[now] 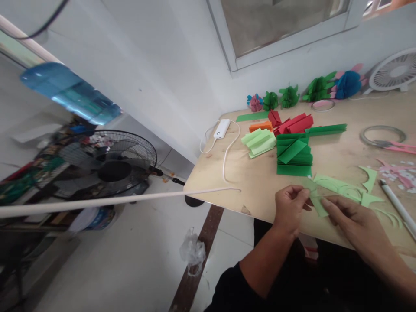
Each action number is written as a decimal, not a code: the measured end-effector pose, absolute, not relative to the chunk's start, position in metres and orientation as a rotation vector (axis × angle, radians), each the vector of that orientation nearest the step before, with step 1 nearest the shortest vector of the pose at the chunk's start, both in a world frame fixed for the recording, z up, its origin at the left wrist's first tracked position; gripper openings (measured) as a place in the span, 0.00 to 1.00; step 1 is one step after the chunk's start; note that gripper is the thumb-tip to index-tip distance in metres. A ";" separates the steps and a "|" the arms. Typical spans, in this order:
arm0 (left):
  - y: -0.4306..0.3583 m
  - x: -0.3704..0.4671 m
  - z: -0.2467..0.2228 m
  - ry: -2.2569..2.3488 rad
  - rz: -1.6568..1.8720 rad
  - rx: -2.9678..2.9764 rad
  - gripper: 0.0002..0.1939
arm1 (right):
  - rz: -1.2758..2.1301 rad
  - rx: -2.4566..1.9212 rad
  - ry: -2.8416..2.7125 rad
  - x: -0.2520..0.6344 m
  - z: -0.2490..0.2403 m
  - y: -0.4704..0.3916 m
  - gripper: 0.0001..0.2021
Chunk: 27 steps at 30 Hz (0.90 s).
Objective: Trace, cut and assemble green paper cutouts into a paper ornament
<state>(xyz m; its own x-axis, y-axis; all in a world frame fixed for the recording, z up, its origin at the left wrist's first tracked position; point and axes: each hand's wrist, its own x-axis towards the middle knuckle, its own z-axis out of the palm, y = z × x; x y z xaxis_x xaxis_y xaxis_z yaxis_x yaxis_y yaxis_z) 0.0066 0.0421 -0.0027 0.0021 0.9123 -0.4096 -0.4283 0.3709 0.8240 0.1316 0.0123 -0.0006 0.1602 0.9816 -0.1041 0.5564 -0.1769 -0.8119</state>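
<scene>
Near the table's front edge, my left hand (290, 207) pinches one end of a small light-green paper piece (319, 205). My right hand (351, 214) grips the same piece from the other side, thumb on top. Just beyond my fingers lie light-green paper offcuts (339, 185) with curved cut edges. A stack of folded dark-green paper (294, 167) sits behind my left hand. Pleated pale-green paper (259, 142), folded red paper (296, 124) and a folded orange strip (261, 126) lie farther back.
Paper animals (289, 96) line the wall beside a small white fan (396, 71). At right are pink-handled scissors (399, 146), a tape ring (382, 135), and a white pen (398, 206). A white power bank (222, 128) trails a cable at left. A floor fan (113, 169) stands beyond.
</scene>
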 end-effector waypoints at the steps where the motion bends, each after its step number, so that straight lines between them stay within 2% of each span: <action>1: 0.042 0.006 -0.003 1.116 1.141 0.556 0.19 | 0.867 -1.812 -1.471 0.132 -0.001 0.012 0.23; 13: 0.039 0.008 -0.003 1.124 1.111 0.607 0.17 | 0.561 -1.862 -1.514 0.139 -0.004 0.010 0.22; 20: 0.038 0.012 -0.006 1.117 1.097 0.627 0.24 | 0.285 -1.813 -1.602 0.136 -0.010 0.003 0.25; 27: 0.039 0.015 -0.009 1.144 1.125 0.613 0.19 | 0.150 -1.743 -1.685 0.134 -0.019 -0.002 0.21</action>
